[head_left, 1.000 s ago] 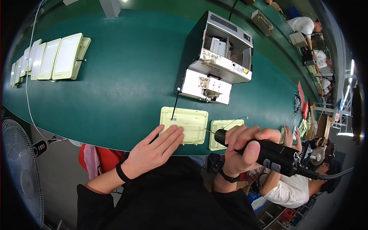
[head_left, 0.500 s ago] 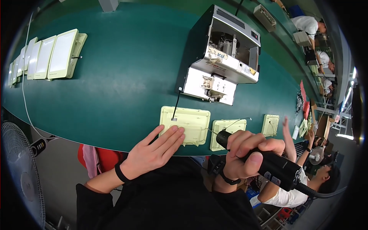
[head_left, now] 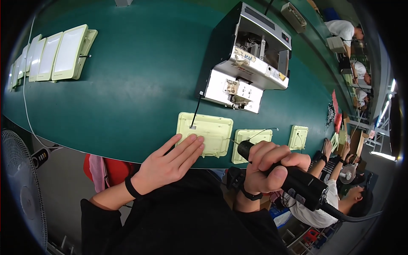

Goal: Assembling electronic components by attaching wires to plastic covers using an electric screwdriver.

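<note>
My left hand (head_left: 168, 163) lies flat with its fingers stretched out over the lower left part of a pale green plastic housing (head_left: 214, 123). A black cable with a small white plug runs up from the housing toward the machine. My right hand (head_left: 274, 165) is wrapped round a black electric screwdriver (head_left: 304, 189), whose cord leaves to the right. The thin bit points left at the housing's right edge; whether it touches a screw is too small to tell. Just right of that housing lies a second pale green housing (head_left: 255, 136) with a thin wire, partly behind the screwdriver.
A grey and black screw feeder machine (head_left: 263, 68) stands behind the housing. Assembled white-faced panels (head_left: 68, 53) lean in a row at the far left. Another green housing (head_left: 298, 138) lies farther right, near a co-worker's hands (head_left: 326, 148). A fan (head_left: 23, 187) stands at lower left.
My view has shifted slightly, while my hands and the screwdriver keep nearly the same place at the housing. The co-worker's raised hand at the right has come down toward the table.
</note>
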A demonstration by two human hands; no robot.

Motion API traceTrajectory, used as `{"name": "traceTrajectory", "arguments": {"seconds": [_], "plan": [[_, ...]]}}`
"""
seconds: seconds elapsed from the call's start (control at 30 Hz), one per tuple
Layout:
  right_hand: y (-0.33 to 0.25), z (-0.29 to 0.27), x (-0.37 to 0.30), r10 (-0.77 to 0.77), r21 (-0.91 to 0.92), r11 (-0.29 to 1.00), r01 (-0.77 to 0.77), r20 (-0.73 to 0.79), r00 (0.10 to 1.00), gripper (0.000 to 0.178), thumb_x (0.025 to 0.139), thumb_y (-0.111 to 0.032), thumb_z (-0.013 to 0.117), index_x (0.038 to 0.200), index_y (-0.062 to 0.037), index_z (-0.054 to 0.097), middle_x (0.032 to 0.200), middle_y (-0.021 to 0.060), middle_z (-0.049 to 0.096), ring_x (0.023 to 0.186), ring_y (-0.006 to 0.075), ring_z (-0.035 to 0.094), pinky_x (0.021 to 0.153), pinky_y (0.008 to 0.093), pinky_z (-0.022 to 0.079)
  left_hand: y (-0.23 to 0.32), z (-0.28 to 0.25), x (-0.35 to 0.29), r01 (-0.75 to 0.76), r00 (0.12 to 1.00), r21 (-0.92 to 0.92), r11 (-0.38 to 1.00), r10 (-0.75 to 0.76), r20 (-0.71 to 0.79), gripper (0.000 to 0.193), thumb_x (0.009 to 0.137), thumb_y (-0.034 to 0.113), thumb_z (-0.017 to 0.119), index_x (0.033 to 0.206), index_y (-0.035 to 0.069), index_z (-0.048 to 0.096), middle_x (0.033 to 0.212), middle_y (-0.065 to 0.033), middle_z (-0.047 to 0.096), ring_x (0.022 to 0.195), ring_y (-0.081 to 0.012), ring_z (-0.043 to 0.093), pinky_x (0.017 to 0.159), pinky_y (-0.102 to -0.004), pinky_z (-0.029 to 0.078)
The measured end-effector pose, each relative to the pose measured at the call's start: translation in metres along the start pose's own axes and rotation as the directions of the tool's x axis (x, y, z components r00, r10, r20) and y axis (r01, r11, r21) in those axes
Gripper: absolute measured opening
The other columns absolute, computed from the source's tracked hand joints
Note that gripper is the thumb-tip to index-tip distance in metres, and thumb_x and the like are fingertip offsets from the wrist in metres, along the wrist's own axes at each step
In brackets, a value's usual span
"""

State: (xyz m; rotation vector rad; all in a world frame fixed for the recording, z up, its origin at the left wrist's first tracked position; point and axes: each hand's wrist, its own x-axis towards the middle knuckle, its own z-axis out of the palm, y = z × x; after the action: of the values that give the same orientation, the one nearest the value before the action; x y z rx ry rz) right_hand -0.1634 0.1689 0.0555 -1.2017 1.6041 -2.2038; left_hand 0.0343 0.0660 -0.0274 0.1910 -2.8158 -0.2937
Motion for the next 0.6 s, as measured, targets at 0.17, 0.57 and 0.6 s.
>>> {"name": "traceTrajectory", "arguments": {"seconds": [0.17, 0.57, 0.6], "plan": [[-0.002, -0.005, 0.007, 0.02, 0.073, 0.997, -0.024, 0.056, 0.998, 0.031, 0.102, -0.029, 0.07, 0.111, -0.013, 0.045, 0.067, 0.0029, 0.05, 0.046, 0.0143, 0.044, 0.046, 0.0326, 0.042, -0.002, -0.007, -0.002, -0.031, 0.999, 0.072, 0.997, 0.03, 0.018, 0.047, 0.099, 0.025, 0.069, 0.142, 0.004, 0.066, 0.156, -0.0072, 0.059, 0.148, -0.0216, 0.053, 0.125, -0.0439, 0.04], [-0.016, 0.064, 0.09, -0.247, -0.003, 0.969, 0.247, -0.065, 0.967, 0.018, 0.106, -0.022, 0.061, 0.115, -0.0081, 0.053, 0.07, 0.0035, 0.049, 0.049, 0.0126, 0.043, 0.05, 0.0321, 0.04, -0.039, -0.024, 0.003, 0.211, 0.935, -0.59, 0.78, -0.337, -0.111, 0.091, 0.082, 0.028, 0.087, 0.155, -0.003, 0.042, 0.157, -0.0176, 0.052, 0.144, -0.0357, 0.052, 0.122, -0.0481, 0.041], [-0.013, 0.061, 0.09, -0.227, -0.013, 0.974, 0.226, -0.068, 0.972, 0.018, 0.106, -0.022, 0.061, 0.115, -0.0078, 0.054, 0.07, 0.0035, 0.049, 0.049, 0.0126, 0.042, 0.05, 0.032, 0.04, -0.039, -0.024, 0.003, 0.197, 0.946, -0.572, 0.796, -0.307, -0.101, 0.094, 0.081, 0.026, 0.088, 0.156, -0.004, 0.04, 0.157, -0.0174, 0.051, 0.144, -0.0358, 0.052, 0.122, -0.0484, 0.041]]}}
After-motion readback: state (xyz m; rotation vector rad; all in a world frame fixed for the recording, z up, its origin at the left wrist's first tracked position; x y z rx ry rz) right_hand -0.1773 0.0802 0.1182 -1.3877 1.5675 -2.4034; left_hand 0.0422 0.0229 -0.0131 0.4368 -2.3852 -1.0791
